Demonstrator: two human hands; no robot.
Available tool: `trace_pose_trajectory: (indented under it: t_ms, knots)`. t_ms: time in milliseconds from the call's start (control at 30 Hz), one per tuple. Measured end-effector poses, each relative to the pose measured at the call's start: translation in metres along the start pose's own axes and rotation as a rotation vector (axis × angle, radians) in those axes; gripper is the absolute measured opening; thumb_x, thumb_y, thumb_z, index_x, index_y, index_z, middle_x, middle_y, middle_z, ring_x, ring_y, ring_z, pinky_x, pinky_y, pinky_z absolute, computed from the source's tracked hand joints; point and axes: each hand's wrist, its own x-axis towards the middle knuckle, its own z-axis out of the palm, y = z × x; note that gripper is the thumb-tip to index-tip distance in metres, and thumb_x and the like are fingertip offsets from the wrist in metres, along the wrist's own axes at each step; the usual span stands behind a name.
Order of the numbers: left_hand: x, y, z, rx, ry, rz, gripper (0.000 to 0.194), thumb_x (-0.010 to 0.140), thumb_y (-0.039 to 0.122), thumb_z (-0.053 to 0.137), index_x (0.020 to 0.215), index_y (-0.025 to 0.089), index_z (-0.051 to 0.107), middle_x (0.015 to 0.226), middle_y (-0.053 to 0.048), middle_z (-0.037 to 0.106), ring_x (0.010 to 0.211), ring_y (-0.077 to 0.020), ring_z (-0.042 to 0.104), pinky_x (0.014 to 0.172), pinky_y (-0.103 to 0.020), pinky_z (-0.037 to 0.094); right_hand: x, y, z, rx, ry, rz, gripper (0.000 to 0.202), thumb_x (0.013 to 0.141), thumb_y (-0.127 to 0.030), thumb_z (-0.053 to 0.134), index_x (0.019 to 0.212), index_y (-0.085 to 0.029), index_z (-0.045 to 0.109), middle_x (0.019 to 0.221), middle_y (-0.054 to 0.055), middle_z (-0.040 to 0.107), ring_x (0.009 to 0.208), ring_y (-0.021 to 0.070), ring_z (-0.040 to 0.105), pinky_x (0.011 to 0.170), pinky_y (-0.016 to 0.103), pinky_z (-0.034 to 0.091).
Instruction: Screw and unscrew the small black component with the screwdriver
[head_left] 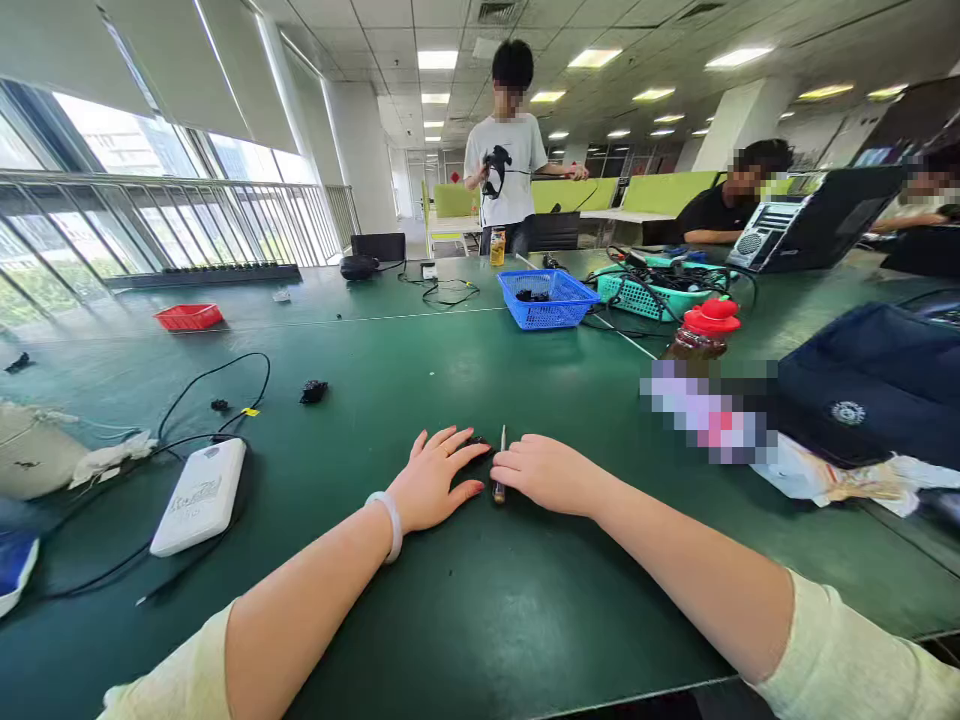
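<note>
My left hand (433,482), with a pale bracelet at the wrist, lies on the green table (420,620) with its fingers spread. Its fingertips are beside a small dark object (475,442), partly hidden by them. Just to the right, my right hand (536,474) has its fingers bent around a small screwdriver (499,491) with a dark handle. The screwdriver's metal shaft points away from me, between the two hands.
A white power bank (201,496) with black cables lies at left. Farther off are a red tray (189,317), a blue basket (549,300), a green basket (637,296) and a red-capped bottle (697,338). A dark bag (877,375) sits right. A person (506,150) stands opposite.
</note>
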Motion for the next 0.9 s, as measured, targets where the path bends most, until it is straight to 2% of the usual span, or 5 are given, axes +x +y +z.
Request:
trace_pose_trajectory:
  t_ms: [167,267,500,667,900]
  knots:
    - [-0.002,0.001,-0.002,-0.002,0.003,-0.003,0.055,0.099,0.043,0.054,0.152,0.033,0.045,0.161,-0.007,0.041,0.154,-0.0342,0.024,0.122,-0.068,0.012,-0.006,0.006,0.001,0.019,0.283,0.126,0.02,0.093,-0.009,0.051,0.099,-0.018,0.068,0.102,0.007,0.074,0.077,0.0167,0.064,0.07,0.031,0.05]
    - [-0.003,-0.001,-0.001,-0.015,0.035,-0.003,0.056,0.1,0.043,0.052,0.154,0.033,0.042,0.157,-0.006,0.047,0.154,-0.0352,0.023,0.122,-0.069,0.011,-0.009,0.007,-0.001,0.153,0.485,0.33,0.019,0.093,-0.013,0.053,0.099,-0.021,0.069,0.096,0.007,0.071,0.078,0.0163,0.065,0.071,0.029,0.053]
    - [-0.004,-0.003,0.002,-0.072,0.019,-0.024,0.056,0.1,0.045,0.051,0.154,0.034,0.042,0.158,-0.006,0.046,0.154,-0.0349,0.021,0.122,-0.068,0.01,-0.01,0.008,0.004,0.966,0.749,0.939,0.017,0.087,-0.039,0.066,0.097,-0.025,0.062,0.072,-0.003,0.062,0.056,0.0119,0.058,0.057,0.028,0.051]
    - [-0.003,-0.002,0.001,-0.109,0.012,-0.029,0.059,0.1,0.044,0.049,0.157,0.032,0.037,0.158,-0.004,0.045,0.156,-0.0337,0.016,0.124,-0.066,0.009,-0.01,0.018,0.01,1.502,0.79,1.092,0.042,0.066,-0.05,0.085,0.082,-0.023,0.057,0.068,-0.004,0.062,0.055,0.0115,0.058,0.055,0.027,0.048]
    - [-0.002,-0.005,0.003,-0.142,0.017,-0.031,0.059,0.101,0.046,0.047,0.157,0.031,0.037,0.157,-0.005,0.047,0.156,-0.0338,0.017,0.124,-0.064,0.01,-0.012,0.026,0.014,1.694,0.749,1.16,0.05,0.055,-0.048,0.091,0.075,-0.022,0.054,0.058,-0.007,0.053,0.051,0.008,0.046,0.05,0.023,0.037]
